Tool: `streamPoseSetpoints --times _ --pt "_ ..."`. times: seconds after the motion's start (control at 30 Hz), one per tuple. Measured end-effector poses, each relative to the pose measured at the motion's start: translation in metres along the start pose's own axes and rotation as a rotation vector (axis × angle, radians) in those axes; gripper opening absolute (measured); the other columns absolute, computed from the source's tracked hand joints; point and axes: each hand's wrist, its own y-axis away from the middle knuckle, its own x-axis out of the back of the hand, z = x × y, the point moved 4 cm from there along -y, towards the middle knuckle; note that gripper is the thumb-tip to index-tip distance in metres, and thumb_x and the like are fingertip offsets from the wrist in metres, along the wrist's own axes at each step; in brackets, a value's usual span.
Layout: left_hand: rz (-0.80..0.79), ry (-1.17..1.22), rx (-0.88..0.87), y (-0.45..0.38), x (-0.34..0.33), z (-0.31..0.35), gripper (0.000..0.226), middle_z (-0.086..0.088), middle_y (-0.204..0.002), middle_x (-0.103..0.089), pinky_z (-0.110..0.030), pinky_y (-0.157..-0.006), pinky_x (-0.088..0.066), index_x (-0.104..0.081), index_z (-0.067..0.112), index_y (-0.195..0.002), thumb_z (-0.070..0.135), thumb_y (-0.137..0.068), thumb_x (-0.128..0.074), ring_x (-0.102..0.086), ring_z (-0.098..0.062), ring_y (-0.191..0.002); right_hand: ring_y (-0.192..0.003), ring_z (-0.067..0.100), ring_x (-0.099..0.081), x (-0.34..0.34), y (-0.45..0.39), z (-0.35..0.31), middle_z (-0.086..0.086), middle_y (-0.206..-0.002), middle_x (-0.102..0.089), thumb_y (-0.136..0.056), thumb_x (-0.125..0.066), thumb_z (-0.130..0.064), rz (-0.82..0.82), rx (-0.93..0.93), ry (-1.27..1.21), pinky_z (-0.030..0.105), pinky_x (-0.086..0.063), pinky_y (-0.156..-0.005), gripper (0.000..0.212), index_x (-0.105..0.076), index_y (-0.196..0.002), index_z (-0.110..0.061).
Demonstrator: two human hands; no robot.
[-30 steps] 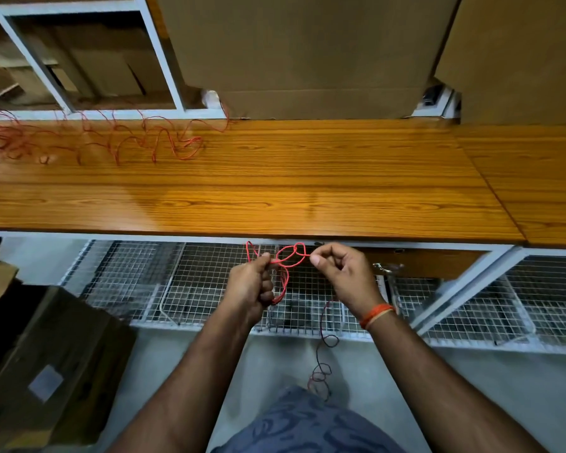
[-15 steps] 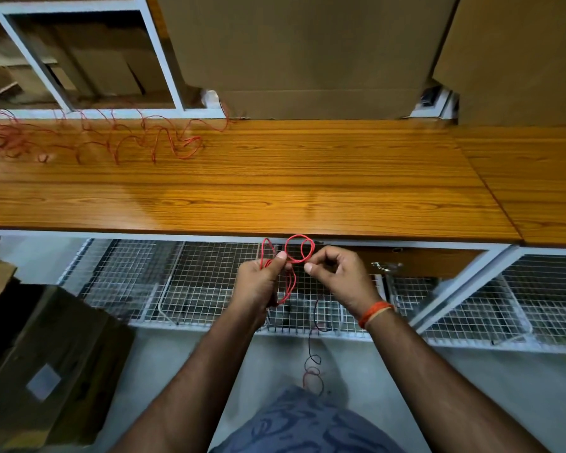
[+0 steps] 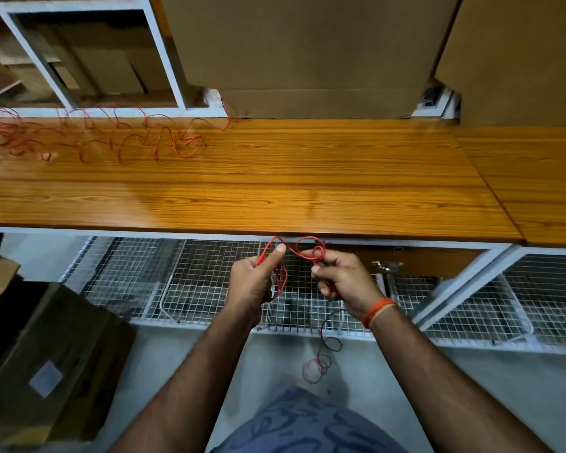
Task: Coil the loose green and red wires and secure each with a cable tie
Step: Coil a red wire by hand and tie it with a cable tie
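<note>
Just below the front edge of the wooden table (image 3: 275, 191), both hands work a thin red wire (image 3: 303, 248). My left hand (image 3: 254, 282) grips a small bundle of its loops, thumb pressed on top. My right hand (image 3: 339, 279) pinches a small loop of the same wire. The wire's free end hangs down from my right hand and curls near the floor (image 3: 316, 369). A long tangle of loose red wire (image 3: 118, 138) lies on the table's far left. No green wire or cable tie is visible.
Large cardboard boxes (image 3: 301, 50) stand along the table's back, with white shelving (image 3: 79, 53) holding more cardboard at the back left. Wire mesh baskets (image 3: 193, 282) sit under the table. A dark cardboard box (image 3: 46, 361) stands on the floor at the left.
The right hand has moved a little away from the left hand, carrying a small loop of red wire. The hanging tail has shifted with it.
</note>
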Motion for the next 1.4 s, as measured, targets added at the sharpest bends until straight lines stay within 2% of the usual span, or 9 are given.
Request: streamPoseSetpoints --times 0.13,0.3,0.5,0.67,0.77,1.03,1.17,1.27,1.4 --pt "-0.095 -0.055 -0.012 0.006 -0.005 0.0 0.055 -0.006 -0.058 -0.049 -0.031 -0.058 -0.04 -0.068 0.006 -0.097 0.054 -0.076 -0.085 -0.044 -0.017 -0.054 -0.043 0.008 -0.036 -0.004 0.003 0.001 -0.001 -0.06 -0.052 -0.104 -0.055 -0.009 -0.072 -0.056 0.083 0.019 -0.026 -0.041 0.017 -0.071 -0.102 -0.01" --pt "-0.143 -0.108 0.002 0.013 -0.012 -0.002 0.038 0.009 -0.045 -0.048 -0.022 -0.049 -0.034 -0.06 0.014 -0.061 0.031 -0.091 -0.077 -0.04 -0.006 -0.038 -0.051 0.007 -0.047 -0.007 0.009 -0.003 -0.004 -0.059 -0.056 -0.099 -0.066 -0.018 -0.098 0.004 0.142 0.02 -0.04 -0.049 0.016 -0.071 -0.086 -0.01" --pt "-0.131 -0.075 0.043 0.012 -0.012 -0.005 0.033 0.008 -0.045 -0.044 -0.023 -0.046 -0.041 -0.054 0.015 -0.067 0.019 -0.096 -0.071 -0.041 -0.006 -0.04 -0.051 0.008 -0.045 -0.011 0.011 0.003 0.002 -0.059 -0.053 -0.095 -0.073 -0.026 -0.034 0.034 0.147 0.022 -0.036 -0.05 0.025 -0.068 -0.073 -0.015" --pt "-0.108 0.416 0.204 0.007 -0.015 -0.018 0.034 0.009 -0.047 -0.028 -0.015 -0.031 -0.024 -0.054 0.018 -0.068 0.017 -0.1 -0.062 -0.022 -0.002 -0.034 -0.063 0.005 -0.042 -0.013 0.006 0.008 -0.002 -0.076 -0.058 -0.097 -0.068 -0.014 0.011 0.041 -0.024 0.019 -0.032 -0.05 0.009 -0.073 -0.091 -0.009" --pt "-0.115 0.603 0.268 0.006 -0.017 -0.021 0.034 0.011 -0.047 -0.025 -0.013 -0.032 -0.015 -0.058 0.016 -0.068 0.017 -0.102 -0.057 -0.021 0.0 -0.033 -0.068 0.004 -0.048 -0.016 0.005 0.008 -0.003 -0.084 -0.062 -0.097 -0.064 -0.003 0.018 -0.004 -0.113 0.017 -0.034 -0.049 0.007 -0.069 -0.1 -0.007" --pt "-0.093 0.361 0.193 0.006 -0.009 -0.019 0.024 0.009 -0.048 -0.03 -0.015 -0.032 -0.023 -0.053 0.017 -0.075 0.026 -0.086 -0.073 -0.022 -0.002 -0.035 -0.071 0.007 -0.055 -0.015 0.013 -0.014 0.007 -0.108 -0.061 -0.087 -0.074 0.003 -0.046 0.23 0.137 0.025 -0.051 -0.059 0.055 -0.057 -0.13 -0.027" --pt "-0.148 0.215 0.151 0.01 -0.012 -0.015 0.035 0.004 -0.049 -0.032 -0.017 -0.038 -0.031 -0.061 0.017 -0.062 0.027 -0.094 -0.07 -0.025 -0.007 -0.039 -0.091 0.005 -0.066 -0.019 0.009 -0.017 -0.01 -0.108 -0.07 -0.087 -0.078 -0.015 0.037 0.391 0.482 0.037 -0.061 -0.083 0.032 -0.072 -0.114 -0.03" --pt "-0.218 0.121 0.074 0.008 -0.008 -0.011 0.025 0.003 -0.052 -0.03 -0.019 -0.041 -0.03 -0.064 0.017 -0.07 0.027 -0.092 -0.072 -0.024 -0.01 -0.044 -0.089 0.006 -0.069 -0.017 0.009 -0.018 -0.009 -0.095 -0.075 -0.094 -0.072 -0.016 0.118 0.393 0.4 0.035 -0.06 -0.079 0.009 -0.076 -0.098 -0.023" --pt "-0.26 -0.014 0.006 0.006 -0.004 -0.011 0.021 0.0 -0.055 -0.031 -0.021 -0.045 -0.029 -0.062 0.007 -0.087 0.024 -0.093 -0.073 -0.025 -0.013 -0.048 -0.078 0.01 -0.065 -0.019 0.015 -0.014 0.002 -0.088 -0.072 -0.106 -0.054 -0.023 0.117 0.18 -0.008 0.027 -0.049 -0.055 0.017 -0.065 -0.095 -0.017"
